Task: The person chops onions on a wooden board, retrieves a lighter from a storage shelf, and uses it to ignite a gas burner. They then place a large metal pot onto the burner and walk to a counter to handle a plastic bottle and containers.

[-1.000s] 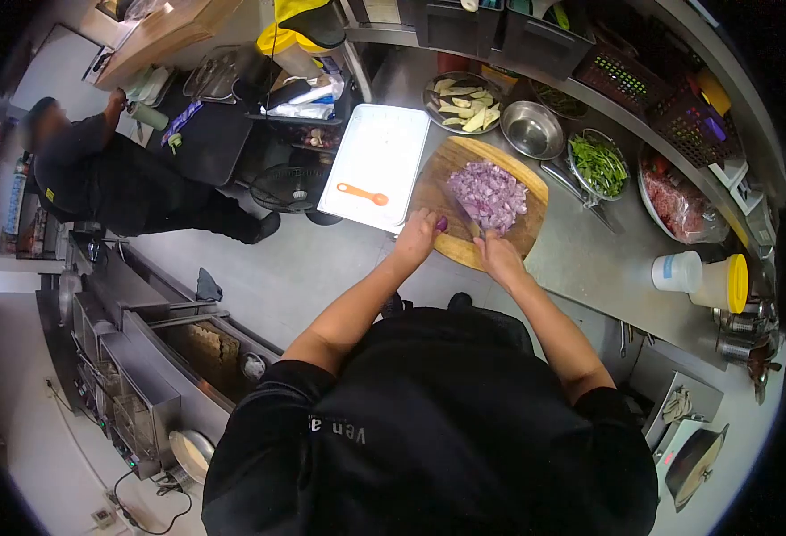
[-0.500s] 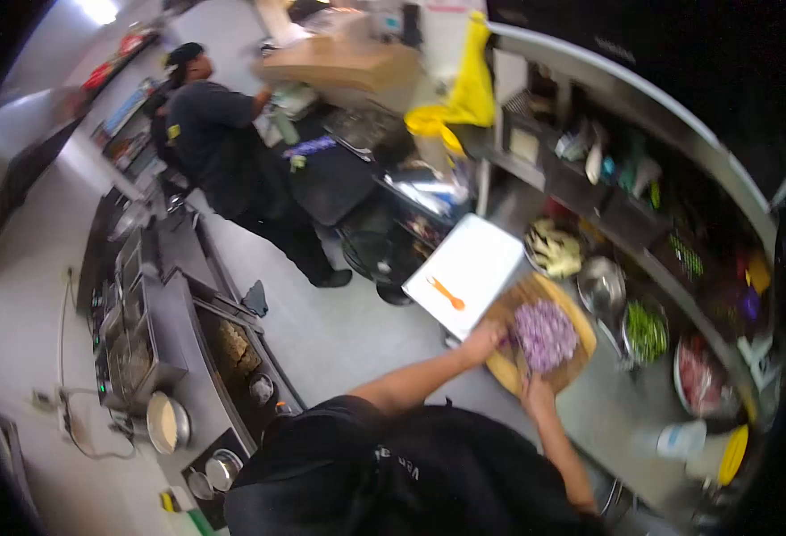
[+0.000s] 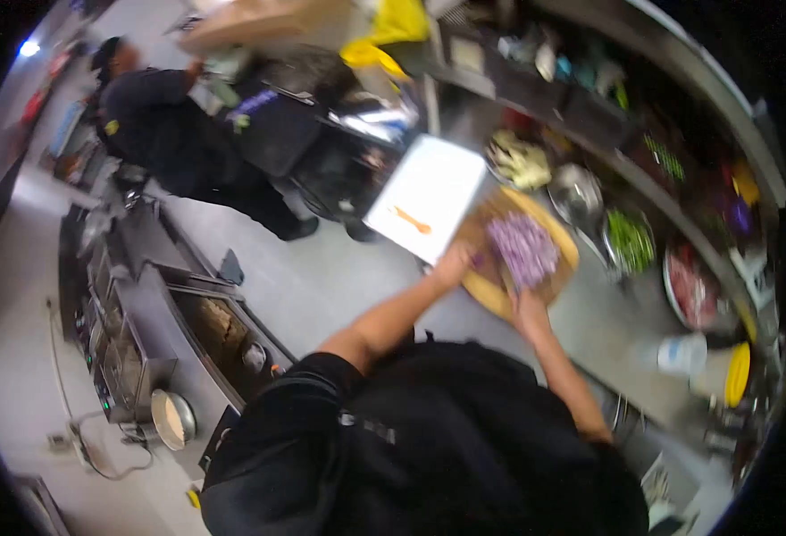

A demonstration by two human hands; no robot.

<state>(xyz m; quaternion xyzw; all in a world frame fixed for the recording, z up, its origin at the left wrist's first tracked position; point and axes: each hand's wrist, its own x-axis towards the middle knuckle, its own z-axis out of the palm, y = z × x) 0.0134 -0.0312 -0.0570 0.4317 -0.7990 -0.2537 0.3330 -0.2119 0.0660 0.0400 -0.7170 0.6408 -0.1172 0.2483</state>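
Observation:
Chopped purple onion (image 3: 524,248) lies heaped on a round wooden cutting board (image 3: 564,279). My left hand (image 3: 454,266) is at the board's left edge, its fingers closed on a small purple onion piece (image 3: 477,260). My right hand (image 3: 529,313) is at the near edge of the board, closed round what looks like a knife (image 3: 507,279); its blade is blurred and points at the onion. Beyond my left hand, a white board (image 3: 429,192) with an orange utensil (image 3: 409,220) on it touches the wooden board.
Bowls of pale sliced vegetable (image 3: 519,161), chopped greens (image 3: 629,241) and raw meat (image 3: 692,286) stand along the counter (image 3: 589,330), with an empty-looking metal bowl (image 3: 575,195) between. A shelf runs above them. Another person (image 3: 179,134) stands at the far left.
The view has turned, so the scene sits higher and further left. My left hand is a little further from the onion heap than before. My right hand stays at the board's near edge.

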